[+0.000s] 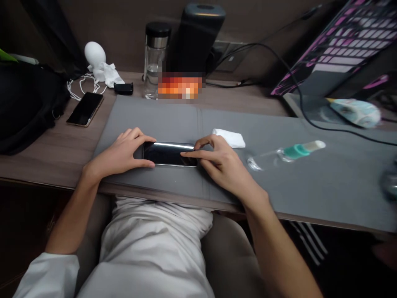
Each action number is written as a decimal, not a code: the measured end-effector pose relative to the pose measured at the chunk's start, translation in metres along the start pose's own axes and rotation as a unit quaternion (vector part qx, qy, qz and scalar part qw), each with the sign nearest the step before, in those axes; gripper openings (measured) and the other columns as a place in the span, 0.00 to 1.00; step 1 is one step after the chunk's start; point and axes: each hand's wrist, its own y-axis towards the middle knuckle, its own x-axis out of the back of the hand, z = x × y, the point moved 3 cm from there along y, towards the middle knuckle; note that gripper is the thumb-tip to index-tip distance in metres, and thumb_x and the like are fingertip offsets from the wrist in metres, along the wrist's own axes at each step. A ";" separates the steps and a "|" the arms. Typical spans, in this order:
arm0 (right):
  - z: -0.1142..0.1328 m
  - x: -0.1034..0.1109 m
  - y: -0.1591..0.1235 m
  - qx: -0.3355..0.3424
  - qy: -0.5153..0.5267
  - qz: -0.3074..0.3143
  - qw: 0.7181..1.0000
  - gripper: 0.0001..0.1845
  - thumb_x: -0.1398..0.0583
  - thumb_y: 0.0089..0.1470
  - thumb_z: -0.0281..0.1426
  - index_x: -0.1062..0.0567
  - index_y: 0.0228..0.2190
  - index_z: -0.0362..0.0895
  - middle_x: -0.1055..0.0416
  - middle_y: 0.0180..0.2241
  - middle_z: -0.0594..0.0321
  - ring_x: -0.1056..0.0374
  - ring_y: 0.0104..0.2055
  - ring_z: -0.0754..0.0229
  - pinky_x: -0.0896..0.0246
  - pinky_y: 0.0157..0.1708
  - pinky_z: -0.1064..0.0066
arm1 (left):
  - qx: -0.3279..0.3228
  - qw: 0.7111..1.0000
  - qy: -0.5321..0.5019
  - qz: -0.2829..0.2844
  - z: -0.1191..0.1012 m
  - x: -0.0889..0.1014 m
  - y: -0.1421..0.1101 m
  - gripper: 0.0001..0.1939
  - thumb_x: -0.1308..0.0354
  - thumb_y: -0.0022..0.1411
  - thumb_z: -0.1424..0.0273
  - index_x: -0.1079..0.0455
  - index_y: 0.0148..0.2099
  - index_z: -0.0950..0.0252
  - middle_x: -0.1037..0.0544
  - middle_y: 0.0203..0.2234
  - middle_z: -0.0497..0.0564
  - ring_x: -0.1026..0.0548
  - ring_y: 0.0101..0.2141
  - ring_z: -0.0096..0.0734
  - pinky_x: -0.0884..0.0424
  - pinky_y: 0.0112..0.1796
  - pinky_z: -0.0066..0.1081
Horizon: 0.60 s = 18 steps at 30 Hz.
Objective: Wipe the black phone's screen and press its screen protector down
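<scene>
A black smartphone (169, 154) lies flat on the grey desk mat (149, 116), its glossy face catching a strip of light. My left hand (119, 155) grips its left end, with the thumb along the near edge and the fingers along the far edge. My right hand (218, 161) holds the right end, with one finger lying across the glass. To the right of that hand are a folded white cloth (231, 138) and a clear bottle with a teal collar (297, 151), lying on its side.
Beyond the mat lie a second smartphone (84, 109), white earphones (81, 85), a glass flask (155, 62) and a black bag (27, 103). A keyboard (344, 45) stands tilted at the back right, and a black cable (325, 124) crosses the mat. The near desk edge (56, 177) runs in front.
</scene>
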 end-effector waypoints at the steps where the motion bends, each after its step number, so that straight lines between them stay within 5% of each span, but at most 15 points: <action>1: -0.005 0.003 -0.006 -0.011 0.001 -0.012 1.000 0.25 0.45 0.69 0.23 0.13 0.52 0.54 0.27 0.46 0.55 0.29 0.51 0.48 0.30 0.53 0.50 | 0.002 1.000 0.000 0.000 0.000 0.001 0.000 0.34 0.34 0.69 0.44 0.29 0.69 0.54 0.27 0.57 0.54 0.30 0.61 0.52 0.34 0.65 0.48; 5: -0.020 0.011 -0.026 -0.079 -0.020 -0.080 0.993 0.24 0.45 0.65 0.22 0.12 0.47 0.54 0.28 0.44 0.56 0.28 0.50 0.46 0.28 0.52 0.47 | 0.014 1.000 -0.001 0.004 -0.001 0.004 0.000 0.36 0.34 0.69 0.43 0.29 0.70 0.54 0.28 0.57 0.54 0.30 0.61 0.52 0.34 0.65 0.49; 9: -0.017 0.009 -0.027 -0.112 -0.031 -0.148 0.982 0.26 0.48 0.70 0.26 0.17 0.58 0.51 0.25 0.45 0.53 0.26 0.49 0.45 0.26 0.51 0.47 | 0.008 1.000 0.019 -0.002 0.001 0.007 -0.001 0.39 0.35 0.69 0.42 0.33 0.74 0.54 0.28 0.58 0.55 0.30 0.62 0.52 0.36 0.67 0.51; 14: -0.003 -0.007 -0.015 -0.070 -0.048 -0.055 0.995 0.25 0.50 0.77 0.35 0.26 0.67 0.44 0.21 0.57 0.45 0.25 0.58 0.41 0.29 0.59 0.43 | -0.004 0.999 0.032 -0.006 0.000 0.008 -0.001 0.49 0.33 0.68 0.43 0.46 0.81 0.54 0.30 0.67 0.58 0.34 0.68 0.54 0.40 0.71 0.54; 18: 0.000 -0.012 -0.013 -0.046 -0.044 -0.009 0.998 0.35 0.45 0.77 0.47 0.34 0.72 0.37 0.26 0.67 0.37 0.30 0.69 0.39 0.34 0.67 0.43 | -0.006 0.999 0.040 -0.015 -0.004 0.009 -0.002 0.45 0.33 0.70 0.45 0.43 0.80 0.54 0.27 0.65 0.57 0.31 0.66 0.53 0.37 0.69 0.52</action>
